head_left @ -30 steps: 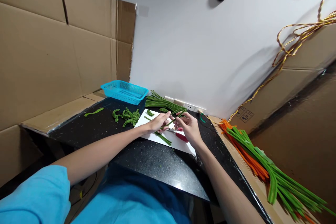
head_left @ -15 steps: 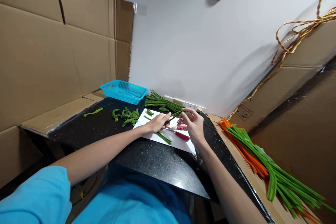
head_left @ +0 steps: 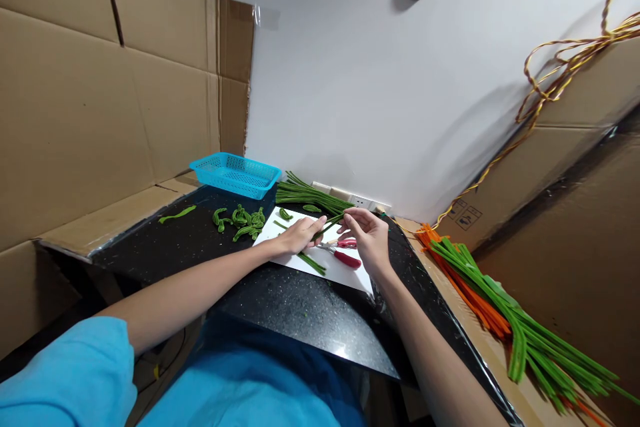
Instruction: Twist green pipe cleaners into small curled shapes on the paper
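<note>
Between my two hands run dark green pipe cleaners. My left hand is closed around their lower left part, above a white sheet. The fingertips of my right hand pinch the upper right end. Red-handled pliers lie on the sheet under my right hand, their jaws toward my left hand. Straight green stems rest on the sheet, partly hidden by my left hand. A small bent green loop lies at the sheet's far left corner.
Behind the sheet lies a bundle of dark green pipe cleaners. Curled green pieces sit left of it, near a blue basket. Bright green stems and orange stems lie on cardboard at right. Cardboard walls stand at left.
My right hand has shifted very slightly, its fingers still pinching the end of the pipe cleaners. My left hand keeps its hold. The pliers and other pieces stay put.
</note>
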Demonstrator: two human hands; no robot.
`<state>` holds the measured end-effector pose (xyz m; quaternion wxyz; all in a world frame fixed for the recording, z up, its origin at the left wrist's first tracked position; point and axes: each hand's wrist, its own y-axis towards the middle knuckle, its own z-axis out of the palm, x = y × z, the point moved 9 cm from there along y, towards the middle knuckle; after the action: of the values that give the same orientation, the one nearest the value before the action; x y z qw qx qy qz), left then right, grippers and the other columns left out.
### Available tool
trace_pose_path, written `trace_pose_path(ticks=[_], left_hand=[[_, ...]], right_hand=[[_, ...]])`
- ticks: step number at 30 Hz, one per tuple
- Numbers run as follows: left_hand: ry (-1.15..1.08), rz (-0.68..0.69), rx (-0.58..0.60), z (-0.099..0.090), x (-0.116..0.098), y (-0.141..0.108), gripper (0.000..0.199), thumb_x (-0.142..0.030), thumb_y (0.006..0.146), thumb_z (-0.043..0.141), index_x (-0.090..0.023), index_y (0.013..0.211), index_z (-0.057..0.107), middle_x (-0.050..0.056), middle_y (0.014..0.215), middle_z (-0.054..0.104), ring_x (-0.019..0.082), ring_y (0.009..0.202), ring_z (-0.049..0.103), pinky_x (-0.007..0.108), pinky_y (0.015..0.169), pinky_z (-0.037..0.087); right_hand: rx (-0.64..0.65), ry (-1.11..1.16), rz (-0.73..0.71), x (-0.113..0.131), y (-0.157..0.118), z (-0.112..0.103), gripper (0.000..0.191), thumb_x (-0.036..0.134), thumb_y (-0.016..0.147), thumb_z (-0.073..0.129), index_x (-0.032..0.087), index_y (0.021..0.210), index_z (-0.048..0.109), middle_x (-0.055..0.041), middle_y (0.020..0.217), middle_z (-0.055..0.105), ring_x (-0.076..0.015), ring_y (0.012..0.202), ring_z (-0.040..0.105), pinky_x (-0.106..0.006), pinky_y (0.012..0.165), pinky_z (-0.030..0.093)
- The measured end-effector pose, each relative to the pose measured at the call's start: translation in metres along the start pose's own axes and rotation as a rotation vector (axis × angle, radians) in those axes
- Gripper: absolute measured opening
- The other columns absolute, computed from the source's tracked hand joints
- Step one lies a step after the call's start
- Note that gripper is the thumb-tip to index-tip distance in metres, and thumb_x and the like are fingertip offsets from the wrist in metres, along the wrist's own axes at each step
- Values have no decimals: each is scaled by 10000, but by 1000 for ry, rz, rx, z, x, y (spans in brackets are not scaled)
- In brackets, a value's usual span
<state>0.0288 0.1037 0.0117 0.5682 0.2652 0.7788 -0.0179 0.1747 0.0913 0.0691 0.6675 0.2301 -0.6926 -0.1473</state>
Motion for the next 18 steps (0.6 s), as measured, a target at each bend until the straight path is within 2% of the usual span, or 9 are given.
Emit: trace_pose_path(ticks=[7, 10, 13, 15, 18], left_hand=[[17, -6, -11, -2, -1, -1, 760, -773, 979, 277, -157, 668, 596, 16, 544, 530, 122, 477, 444, 255, 518, 343], [-64, -31, -18, 0, 4, 3, 740, -772, 975, 307, -152, 688, 594, 16, 555, 543, 124, 473, 483, 256, 523, 387], [-248, 44, -6, 2, -4, 9, 683, -752, 958, 418, -136, 722, 598, 51, 645, 617, 144, 587, 594, 270, 623, 481], [-359, 83, -5, 1, -9, 11, 611, -729, 922, 540, -131, 817, 606, 49, 705, 641, 149, 637, 633, 276, 660, 510], [-442, 72, -6, -1, -11, 13, 575, -704, 871, 654, -143, 977, 587, 12, 725, 633, 138, 578, 639, 267, 592, 516]], right_hand=[[8, 6, 48, -5, -2, 1, 433, 531, 793, 827, 177, 1016, 718, -66, 849, 727, -219, 657, 737, -336, 501, 646], [23, 8, 38, -7, -2, 2, 412, 527, 804, 819, 176, 994, 716, -61, 840, 722, -206, 625, 720, -321, 481, 629], [38, 1, 25, -8, -2, 5, 382, 529, 819, 804, 182, 937, 701, -37, 786, 698, -175, 567, 681, -308, 483, 613], [55, -8, 34, -8, -2, 8, 378, 541, 830, 788, 190, 924, 682, -23, 760, 684, -164, 541, 665, -302, 486, 604], [79, -20, 41, -7, -3, 12, 385, 557, 840, 771, 199, 926, 659, -18, 763, 679, -156, 523, 655, -293, 481, 589]])
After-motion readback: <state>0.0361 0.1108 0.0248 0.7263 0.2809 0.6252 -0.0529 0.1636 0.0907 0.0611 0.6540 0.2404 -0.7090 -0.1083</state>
